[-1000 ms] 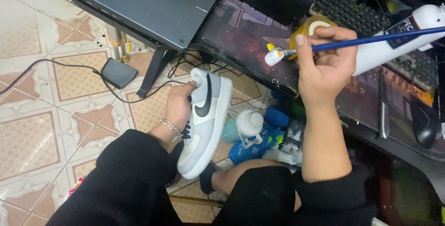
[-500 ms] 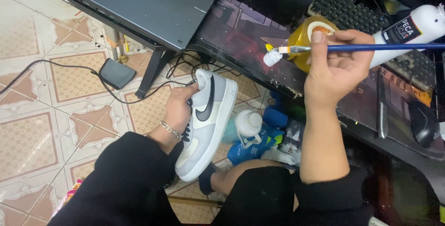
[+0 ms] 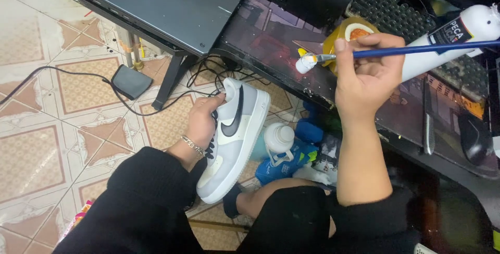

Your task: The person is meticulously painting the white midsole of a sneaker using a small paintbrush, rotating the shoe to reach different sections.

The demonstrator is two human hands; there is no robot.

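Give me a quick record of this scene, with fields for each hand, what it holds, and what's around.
Left hand: grips the heel end of a grey and white sneaker, held above the tiled floor
Right hand: holds a blue-handled paintbrush, tip loaded with white paint
Beside the brush tip: yellow jar on the dark desk
Also on desk: white tube, keyboard, mouse
Under desk: white-capped bottle, cables

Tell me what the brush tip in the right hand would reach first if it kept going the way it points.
The right hand aims the paintbrush leftward; its white-loaded tip is at the small yellow jar, so probably the jar's near side, though depth is unclear.
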